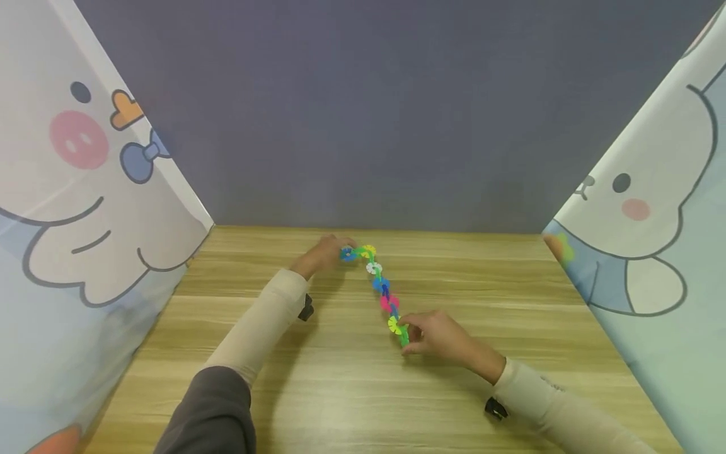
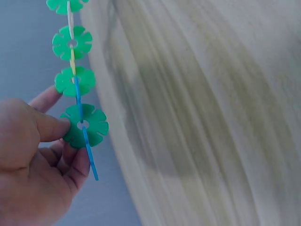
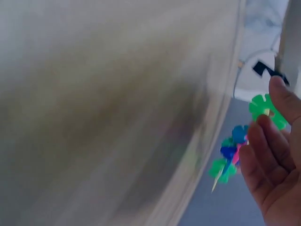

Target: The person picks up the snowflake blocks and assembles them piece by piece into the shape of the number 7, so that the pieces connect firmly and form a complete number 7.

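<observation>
A chain of slotted, flower-shaped plastic discs (image 1: 389, 304) runs between my two hands in the head view, in blue, yellow, white, pink and green. At its far left end, by a blue disc (image 1: 348, 254), is my left hand (image 1: 324, 254). The left wrist view shows that hand (image 2: 37, 155) pinching a green disc (image 2: 89, 126) between thumb and fingers, with more green discs linked in line above it. My right hand (image 1: 445, 337) pinches the near end, by a yellow disc (image 1: 394, 325). In the right wrist view, its thumb and fingers hold a green disc (image 3: 259, 104).
A wood-grain table (image 1: 340, 403) lies under the hands. Behind it stands a plain grey panel (image 1: 374, 113). Cartoon-printed panels (image 1: 34, 265) flank the table on both sides. A black clip-like piece (image 1: 496, 408) hangs at each wrist.
</observation>
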A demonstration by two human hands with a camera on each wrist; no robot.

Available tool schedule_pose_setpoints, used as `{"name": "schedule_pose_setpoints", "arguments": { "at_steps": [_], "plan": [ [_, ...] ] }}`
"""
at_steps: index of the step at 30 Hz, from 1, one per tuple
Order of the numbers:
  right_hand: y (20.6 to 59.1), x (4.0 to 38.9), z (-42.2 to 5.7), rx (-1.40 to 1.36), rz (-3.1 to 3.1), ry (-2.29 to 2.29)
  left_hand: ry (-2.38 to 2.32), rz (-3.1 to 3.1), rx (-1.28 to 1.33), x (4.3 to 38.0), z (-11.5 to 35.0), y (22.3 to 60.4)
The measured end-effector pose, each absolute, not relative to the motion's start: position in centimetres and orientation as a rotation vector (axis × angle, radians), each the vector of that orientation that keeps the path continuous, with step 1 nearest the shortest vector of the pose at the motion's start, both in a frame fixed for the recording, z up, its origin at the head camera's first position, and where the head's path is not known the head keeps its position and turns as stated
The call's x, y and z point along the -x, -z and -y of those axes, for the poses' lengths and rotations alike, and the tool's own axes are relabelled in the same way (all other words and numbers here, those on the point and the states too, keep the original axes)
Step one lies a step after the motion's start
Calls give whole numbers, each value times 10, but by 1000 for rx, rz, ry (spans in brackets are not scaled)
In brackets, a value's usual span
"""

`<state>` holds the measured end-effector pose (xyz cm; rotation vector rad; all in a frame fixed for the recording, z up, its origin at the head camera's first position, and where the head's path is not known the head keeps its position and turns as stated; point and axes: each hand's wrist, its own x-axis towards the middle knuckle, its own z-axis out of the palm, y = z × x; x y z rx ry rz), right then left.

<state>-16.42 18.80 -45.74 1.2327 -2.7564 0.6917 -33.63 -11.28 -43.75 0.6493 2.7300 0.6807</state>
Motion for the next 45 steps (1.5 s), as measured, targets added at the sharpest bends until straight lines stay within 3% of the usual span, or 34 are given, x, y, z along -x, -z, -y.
{"name": "schedule_pose_setpoints", "arguments": {
  "at_steps": [8, 34, 45],
  "plan": [
    [467, 146, -172, -1238, 2793, -611, -588, -2722, -870, 343, 100, 452],
    [481, 138, -173, -1196, 2834, -545, -581, -2752, -881, 346, 74, 465],
    [473, 144, -176, -1196, 2882, -528, -607, -2722, -852, 337, 75, 449]
  ]
}}
